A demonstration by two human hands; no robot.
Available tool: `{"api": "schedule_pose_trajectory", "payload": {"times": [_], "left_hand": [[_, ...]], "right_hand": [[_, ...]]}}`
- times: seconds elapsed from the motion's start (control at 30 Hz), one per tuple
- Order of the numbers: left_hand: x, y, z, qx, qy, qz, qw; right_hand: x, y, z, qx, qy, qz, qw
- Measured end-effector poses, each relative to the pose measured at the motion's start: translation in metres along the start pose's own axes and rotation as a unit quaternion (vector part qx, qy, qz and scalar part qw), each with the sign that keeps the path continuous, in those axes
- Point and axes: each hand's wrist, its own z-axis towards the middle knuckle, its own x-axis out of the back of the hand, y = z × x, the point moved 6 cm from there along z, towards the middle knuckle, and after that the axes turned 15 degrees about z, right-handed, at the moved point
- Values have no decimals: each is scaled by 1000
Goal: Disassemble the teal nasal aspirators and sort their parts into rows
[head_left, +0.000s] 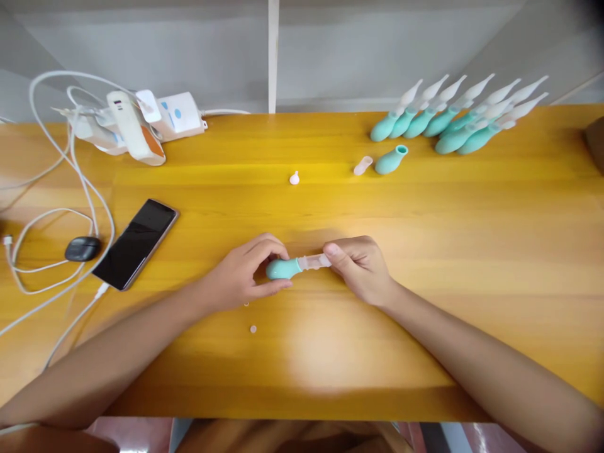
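Observation:
In the head view, a teal rubber bulb (283, 269) lies sideways above the table, held by its sides between the thumb and fingers of my left hand (250, 269). A translucent connector tube (313, 262) joins the bulb's neck at its right. My right hand (361, 267) is closed, its thumb and fingers pinching the tube's far end and hiding the tip. Below my left hand lies a small pale ring or disc (253, 329). Farther back sits a small whitish funnel-shaped tip (294, 178). A loose teal bulb (391, 160) with an open neck lies beside a translucent piece (363, 165).
Several bulb syringes (452, 121) with long clear nozzles lie grouped at the back right. On the left are a phone (136, 244), a black earbud case (82, 248), white cables (109, 217) and a power strip with chargers (182, 115). A wall borders the table's back edge.

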Motion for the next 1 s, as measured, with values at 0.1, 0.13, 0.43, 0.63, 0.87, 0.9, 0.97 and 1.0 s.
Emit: {"api": "schedule_pose_trajectory", "payload": {"times": [0.1, 0.13, 0.43, 0.63, 0.87, 0.9, 0.97, 1.0], "left_hand": [[2, -1, -2, 13, 18, 17, 1000], [3, -1, -3, 14, 27, 23, 999], [12, 9, 1, -22, 83, 52, 995], [10, 7, -2, -23, 49, 41, 998], [10, 3, -3, -22, 60, 27, 998], [10, 4, -3, -28, 59, 29, 997], [9, 5, -3, -35, 61, 28, 997], [9, 4, -3, -34, 62, 24, 997]], "right_hand": [[1, -2, 0, 17, -1, -19, 1000], [1, -3, 1, 25, -3, -22, 999], [-5, -6, 1, 61, -48, -67, 995], [-8, -9, -1, 110, -77, -104, 985], [-14, -7, -7, 150, -124, -151, 969], [-15, -6, -9, 157, -129, -159, 966], [-16, -4, -11, 171, -134, -170, 961], [-16, -4, -12, 176, -136, -174, 959]]}}
